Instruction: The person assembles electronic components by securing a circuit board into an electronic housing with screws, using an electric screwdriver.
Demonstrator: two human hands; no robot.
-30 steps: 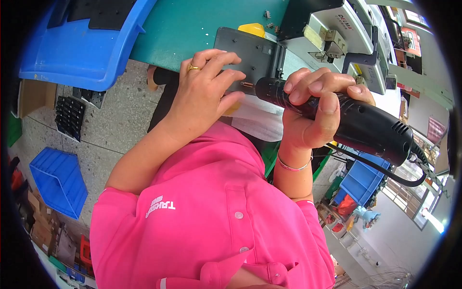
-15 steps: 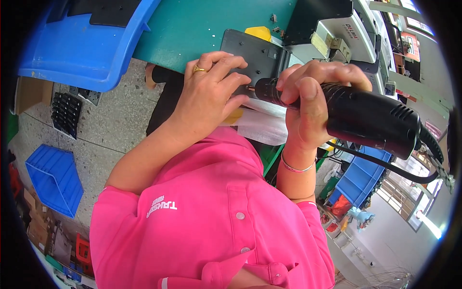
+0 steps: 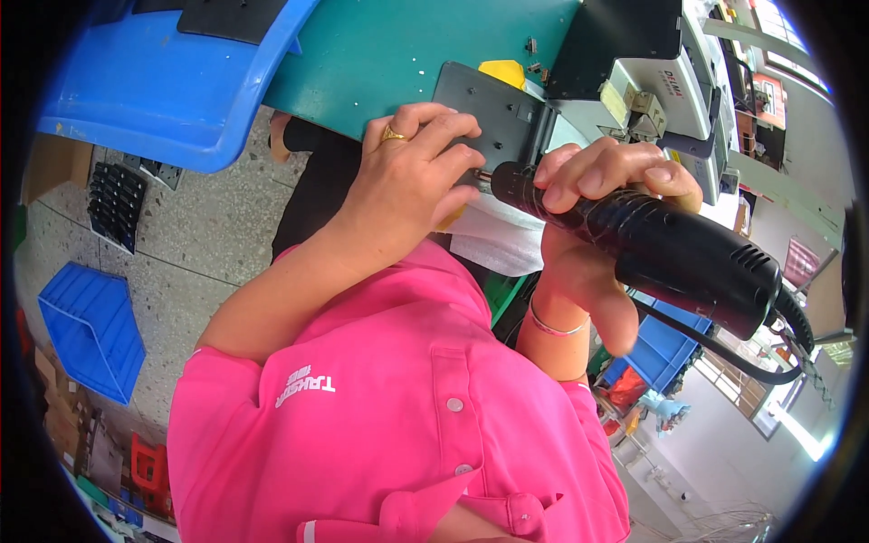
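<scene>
At the centre, a dark flat panel (image 3: 496,113) with small raised studs, lying on the green table (image 3: 362,68) close to the near edge, presumably for firm backing and easy reach. Partly over the panel's left side and near edge, the left hand (image 3: 412,172): fingers bent, half open, tips gathered, probably for steadying or guiding. Cannot tell any small piece between thumb and fingertips; too hidden.

Right of the panel, a black power driver (image 3: 692,258), held aslant with its metal bit (image 3: 485,176) towards the left fingertips, at the panel's near edge. Cannot tell contact from a narrow gap. Curled around the driver's front section, the fingers of the right hand (image 3: 611,181), with thumb hanging free below; likely a relaxed hold for easy aiming. Well right of the panel, a black cable (image 3: 769,371), trailing from the driver's rear end, perhaps out of the way.

Just beyond the panel, a yellow piece (image 3: 504,72); farther off, small metal parts (image 3: 532,45), seemingly kept handy. Nearer than the panel, a white sheet (image 3: 493,242), perhaps as padding. Well left of the panel, a blue bin (image 3: 181,100) with dark flat pieces (image 3: 235,18) inside, apparently for ready access.
</scene>
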